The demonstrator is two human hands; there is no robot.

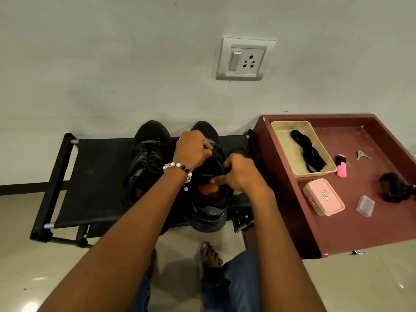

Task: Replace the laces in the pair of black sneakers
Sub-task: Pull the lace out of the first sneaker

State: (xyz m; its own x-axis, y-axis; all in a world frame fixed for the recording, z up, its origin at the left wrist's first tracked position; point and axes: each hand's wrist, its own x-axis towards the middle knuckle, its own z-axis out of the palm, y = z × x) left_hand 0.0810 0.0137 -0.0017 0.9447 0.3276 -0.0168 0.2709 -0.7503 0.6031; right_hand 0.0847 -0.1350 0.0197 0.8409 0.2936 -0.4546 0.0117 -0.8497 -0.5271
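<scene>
Two black sneakers stand side by side on a black fabric rack point(96, 167), toes toward the wall. The left sneaker point(146, 158) is laced and untouched. Both hands work over the lacing of the right sneaker point(210, 210), whose orange insole shows. My left hand point(192, 148), with a bead bracelet on the wrist, pinches a black lace near the upper eyelets. My right hand point(240, 173) grips the lace and the shoe's right side, its thumb pointing left. A bundle of black laces point(308, 154) lies in a beige tray point(279, 134).
A maroon table point(337, 233) stands at the right with the tray, a pink box point(324, 197), a pink highlighter point(341, 165), keys point(362, 156), a clear case point(365, 205) and a black object point(394, 188). My bare feet point(209, 255) rest on the tiled floor below the rack.
</scene>
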